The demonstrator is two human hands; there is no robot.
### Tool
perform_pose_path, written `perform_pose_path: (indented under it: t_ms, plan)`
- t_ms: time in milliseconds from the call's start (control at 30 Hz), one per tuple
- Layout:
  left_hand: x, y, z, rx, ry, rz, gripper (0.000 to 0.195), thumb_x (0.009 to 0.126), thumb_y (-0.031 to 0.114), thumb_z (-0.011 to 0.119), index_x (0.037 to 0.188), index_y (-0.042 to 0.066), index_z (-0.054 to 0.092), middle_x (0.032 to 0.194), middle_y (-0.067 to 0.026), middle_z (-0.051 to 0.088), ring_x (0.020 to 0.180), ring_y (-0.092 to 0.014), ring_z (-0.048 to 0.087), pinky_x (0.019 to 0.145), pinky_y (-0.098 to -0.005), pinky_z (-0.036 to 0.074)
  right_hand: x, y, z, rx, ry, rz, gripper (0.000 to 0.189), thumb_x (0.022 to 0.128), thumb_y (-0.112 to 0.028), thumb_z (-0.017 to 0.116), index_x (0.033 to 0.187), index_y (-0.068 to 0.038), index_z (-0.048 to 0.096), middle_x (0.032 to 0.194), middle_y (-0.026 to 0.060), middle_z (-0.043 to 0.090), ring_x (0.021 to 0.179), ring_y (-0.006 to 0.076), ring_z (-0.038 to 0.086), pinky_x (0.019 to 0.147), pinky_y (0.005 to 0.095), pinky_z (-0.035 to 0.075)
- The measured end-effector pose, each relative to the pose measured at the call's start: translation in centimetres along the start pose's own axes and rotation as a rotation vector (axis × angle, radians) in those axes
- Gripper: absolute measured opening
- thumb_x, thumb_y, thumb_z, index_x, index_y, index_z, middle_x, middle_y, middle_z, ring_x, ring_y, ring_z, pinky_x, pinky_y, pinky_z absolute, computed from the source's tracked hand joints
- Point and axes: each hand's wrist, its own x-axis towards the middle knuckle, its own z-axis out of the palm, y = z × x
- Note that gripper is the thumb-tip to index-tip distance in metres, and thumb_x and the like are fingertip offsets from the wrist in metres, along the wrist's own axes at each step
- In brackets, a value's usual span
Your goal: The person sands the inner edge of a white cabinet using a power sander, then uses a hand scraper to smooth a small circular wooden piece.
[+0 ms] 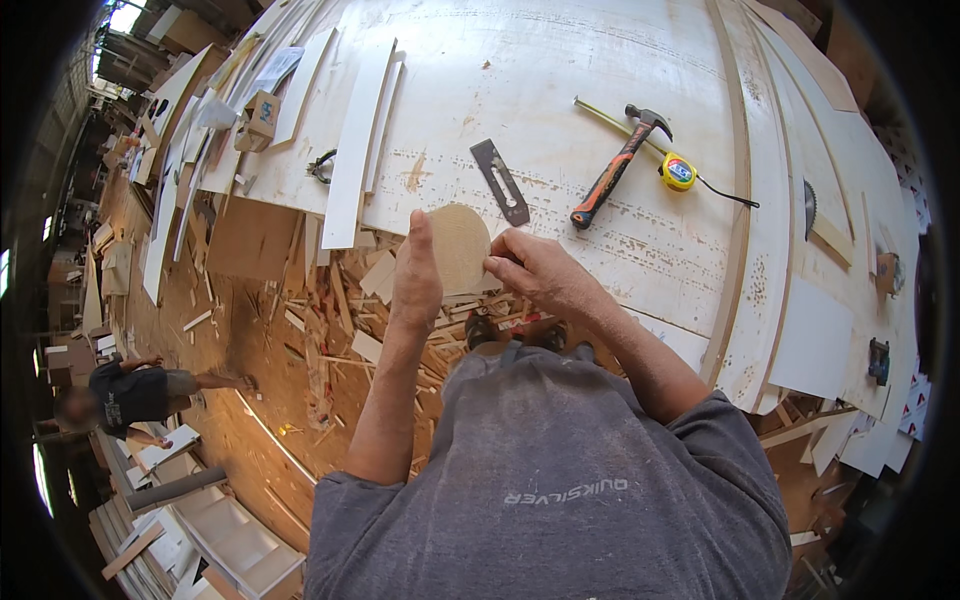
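A round tan disc (459, 247) is held up in front of me, over the near edge of the worktable (540, 60). My left hand (417, 274) grips its left side, thumb pointing up and the fingers hidden behind it. At the disc's right rim, my right hand (536, 271) pinches with thumb and forefinger. Whether the disc is wood or abrasive sheet, I cannot tell. Just beyond it lies a slotted plane iron (486, 163). Farther right, a claw hammer (613, 178) with an orange and black handle rests across the pulled-out blade of a yellow tape measure (677, 172).
White board strips (360, 150) lie at the table's left, one overhanging its edge. A toothed circular saw blade (810, 208) sits on the right. Wood offcuts (337, 300) litter the floor by my feet. Another person (139, 397) is on the far left.
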Motion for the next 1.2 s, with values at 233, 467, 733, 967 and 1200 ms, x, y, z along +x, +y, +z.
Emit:
perform_pose_path:
  t_ms: [233,467,733,967,1200]
  plan:
    - [0.4,-0.1,0.5,0.144,-0.033,0.082,0.078,0.103,0.063,0.021,0.114,-0.002,0.062,0.101,-0.0098,0.067,0.091,-0.016,0.063,0.080,-0.0296,0.051,0.3,2.6,0.8,-0.239,0.127,-0.028,0.031,0.100,-0.029,0.053,0.104,0.002,0.060,0.084,0.0151,0.065,0.081,0.0248,0.065,0.074,0.0380,0.052]
    - [0.3,0.3,0.4,-0.234,-0.016,-0.101,0.077,0.103,0.062,0.022,0.132,-0.002,0.053,0.119,-0.0137,0.064,0.111,-0.021,0.062,0.094,-0.0344,0.051,-0.8,0.4,-0.9,0.100,0.045,0.008,0.036,0.099,-0.031,0.052,0.103,0.003,0.060,0.087,0.0205,0.067,0.084,0.0340,0.066,0.076,0.0422,0.050]
    - [0.7,-0.1,0.4,-0.392,-0.092,-0.202,0.069,0.105,0.054,0.023,0.137,-0.002,0.047,0.127,-0.0151,0.061,0.116,-0.025,0.061,0.099,-0.0390,0.050,-1.0,0.1,-0.9,-0.198,0.137,-0.070,0.029,0.098,-0.026,0.053,0.098,0.002,0.059,0.084,0.0208,0.065,0.080,0.0351,0.066,0.073,0.0435,0.050]
    - [0.8,-0.4,-0.3,-0.441,-0.171,-0.277,0.053,0.106,0.042,0.037,0.136,-0.001,0.047,0.125,-0.0137,0.060,0.115,-0.023,0.061,0.098,-0.0381,0.050,-0.2,1.2,-0.7,-0.419,0.214,-0.177,0.022,0.096,-0.020,0.052,0.087,0.000,0.055,0.079,0.0222,0.061,0.078,0.0405,0.063,0.071,0.0486,0.048]
    - [0.9,-1.4,-0.6,-0.358,-0.145,-0.211,0.051,0.105,0.039,0.042,0.142,0.003,0.040,0.123,-0.0107,0.057,0.112,-0.021,0.061,0.092,-0.0375,0.054,1.4,4.3,-1.9,-0.397,0.375,-0.048,0.027,0.098,-0.025,0.049,0.090,0.000,0.056,0.080,0.0216,0.064,0.078,0.0412,0.064,0.073,0.0499,0.049]
